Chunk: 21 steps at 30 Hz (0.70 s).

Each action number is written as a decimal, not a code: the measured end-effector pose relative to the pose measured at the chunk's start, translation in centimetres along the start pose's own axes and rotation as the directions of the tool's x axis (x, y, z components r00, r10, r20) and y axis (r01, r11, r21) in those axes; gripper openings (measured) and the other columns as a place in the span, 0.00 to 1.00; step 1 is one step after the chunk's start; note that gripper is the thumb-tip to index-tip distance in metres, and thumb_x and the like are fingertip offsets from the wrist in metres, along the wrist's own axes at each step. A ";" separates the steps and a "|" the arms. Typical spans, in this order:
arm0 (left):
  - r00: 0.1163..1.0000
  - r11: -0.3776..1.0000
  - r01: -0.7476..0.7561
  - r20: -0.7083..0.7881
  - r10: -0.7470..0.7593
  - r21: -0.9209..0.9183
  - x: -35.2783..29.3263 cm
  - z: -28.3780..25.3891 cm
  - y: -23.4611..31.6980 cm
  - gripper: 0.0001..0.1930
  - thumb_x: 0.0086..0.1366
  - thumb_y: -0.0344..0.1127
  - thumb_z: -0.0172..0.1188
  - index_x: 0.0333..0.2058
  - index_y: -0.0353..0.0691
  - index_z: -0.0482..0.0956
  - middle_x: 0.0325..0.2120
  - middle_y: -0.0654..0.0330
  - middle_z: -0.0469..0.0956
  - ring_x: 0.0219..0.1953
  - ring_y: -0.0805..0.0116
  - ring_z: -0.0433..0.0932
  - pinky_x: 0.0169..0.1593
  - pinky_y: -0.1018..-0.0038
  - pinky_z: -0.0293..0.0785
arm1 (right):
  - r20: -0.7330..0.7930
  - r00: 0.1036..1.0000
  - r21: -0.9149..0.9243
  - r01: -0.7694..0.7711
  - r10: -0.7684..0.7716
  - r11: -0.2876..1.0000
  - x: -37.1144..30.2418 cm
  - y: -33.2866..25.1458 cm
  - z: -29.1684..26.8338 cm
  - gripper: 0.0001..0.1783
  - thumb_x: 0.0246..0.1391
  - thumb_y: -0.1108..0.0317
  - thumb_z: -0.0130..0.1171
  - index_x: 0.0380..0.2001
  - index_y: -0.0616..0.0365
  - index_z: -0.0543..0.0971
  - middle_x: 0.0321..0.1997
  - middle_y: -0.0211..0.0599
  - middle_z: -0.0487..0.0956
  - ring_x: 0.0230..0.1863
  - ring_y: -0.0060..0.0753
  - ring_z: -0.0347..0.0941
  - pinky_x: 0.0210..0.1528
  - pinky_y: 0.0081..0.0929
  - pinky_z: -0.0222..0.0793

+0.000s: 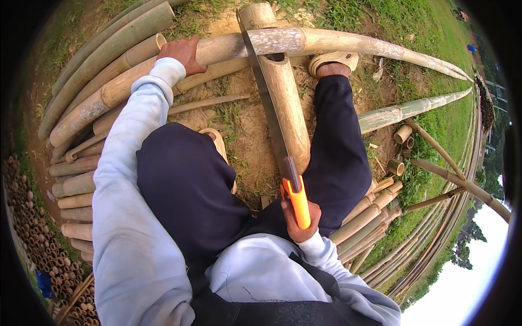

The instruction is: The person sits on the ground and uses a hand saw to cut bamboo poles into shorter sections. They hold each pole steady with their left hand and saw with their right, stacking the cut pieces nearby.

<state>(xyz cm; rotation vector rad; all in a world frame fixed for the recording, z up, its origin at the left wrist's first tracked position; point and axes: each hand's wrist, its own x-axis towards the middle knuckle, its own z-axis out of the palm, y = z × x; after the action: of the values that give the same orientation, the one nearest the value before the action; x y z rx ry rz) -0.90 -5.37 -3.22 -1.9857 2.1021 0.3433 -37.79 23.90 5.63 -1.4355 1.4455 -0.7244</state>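
Observation:
My right hand (299,220) is closed round the orange handle of a handsaw (266,100). Its long dark blade reaches away from me and crosses a thick bamboo pole (277,41) near the far end of the blade. My left hand (185,54) grips that same pole from above, to the left of the blade. Under the pole lies a short bamboo log (285,103), pointing toward me between my legs. Whether the blade has cut into the pole, I cannot tell.
Several bamboo poles (130,35) lie stacked at the left, with many cut bamboo ends (46,233) below them. Cut lengths (364,220) rest by my right leg. A greenish pole (413,108) and short offcuts (402,134) lie on the grass at the right.

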 end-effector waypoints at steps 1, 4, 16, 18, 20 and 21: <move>1.000 1.000 0.007 -0.002 -0.007 0.001 0.3 0.0 0.0 0.38 0.54 0.60 0.72 0.55 0.40 0.73 0.42 0.45 0.86 0.46 0.44 0.86 0.53 0.51 0.82 | 0.010 0.999 -0.036 -0.031 0.032 0.999 -1.5 -0.3 -0.6 0.19 0.60 0.76 0.64 0.55 0.66 0.82 0.25 0.34 0.79 0.27 0.20 0.75 0.36 0.22 0.73; 0.999 0.999 0.037 -0.021 -0.037 -0.008 0.6 0.3 0.1 0.38 0.53 0.60 0.72 0.54 0.40 0.74 0.42 0.45 0.86 0.46 0.45 0.86 0.53 0.52 0.83 | -0.009 0.997 0.115 -0.072 0.074 0.991 4.0 -0.6 0.5 0.16 0.60 0.76 0.65 0.51 0.66 0.84 0.24 0.34 0.79 0.26 0.22 0.76 0.35 0.23 0.73; 0.998 1.000 0.011 -0.068 -0.010 0.003 1.2 0.6 -0.8 0.37 0.53 0.59 0.72 0.53 0.40 0.74 0.39 0.45 0.86 0.43 0.45 0.86 0.51 0.53 0.83 | 0.029 0.997 -0.004 -0.078 0.078 0.997 -1.0 -1.3 -0.7 0.15 0.59 0.78 0.64 0.49 0.63 0.84 0.26 0.36 0.81 0.26 0.26 0.79 0.36 0.24 0.75; 1.000 1.000 0.015 -0.015 -0.015 0.001 0.9 0.2 0.0 0.37 0.53 0.59 0.72 0.54 0.40 0.74 0.39 0.45 0.86 0.43 0.45 0.86 0.50 0.53 0.83 | -0.004 0.999 0.042 -0.052 0.053 0.998 1.1 -1.2 -0.2 0.13 0.60 0.76 0.65 0.48 0.65 0.84 0.24 0.35 0.80 0.26 0.23 0.77 0.35 0.23 0.74; 0.999 1.000 0.009 -0.037 -0.008 0.009 0.8 0.3 0.2 0.36 0.53 0.59 0.72 0.53 0.40 0.74 0.39 0.45 0.86 0.43 0.45 0.86 0.51 0.53 0.83 | -0.010 1.000 0.140 -0.015 0.017 0.990 9.9 -1.0 1.6 0.09 0.62 0.73 0.66 0.42 0.67 0.84 0.21 0.31 0.77 0.24 0.18 0.71 0.30 0.23 0.69; 0.998 1.000 -0.003 -0.057 0.004 0.015 1.2 0.0 0.5 0.36 0.53 0.59 0.72 0.53 0.40 0.74 0.39 0.45 0.86 0.43 0.45 0.86 0.51 0.53 0.83 | -0.038 0.999 0.152 0.038 -0.033 0.988 14.7 -1.7 3.0 0.08 0.63 0.71 0.67 0.37 0.67 0.83 0.21 0.28 0.76 0.24 0.17 0.68 0.28 0.24 0.66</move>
<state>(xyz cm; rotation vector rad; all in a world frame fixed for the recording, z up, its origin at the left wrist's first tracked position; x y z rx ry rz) -1.46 -6.47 -3.60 -2.0060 2.1362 0.2742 -32.51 10.01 2.92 -1.3397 1.3633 -0.8676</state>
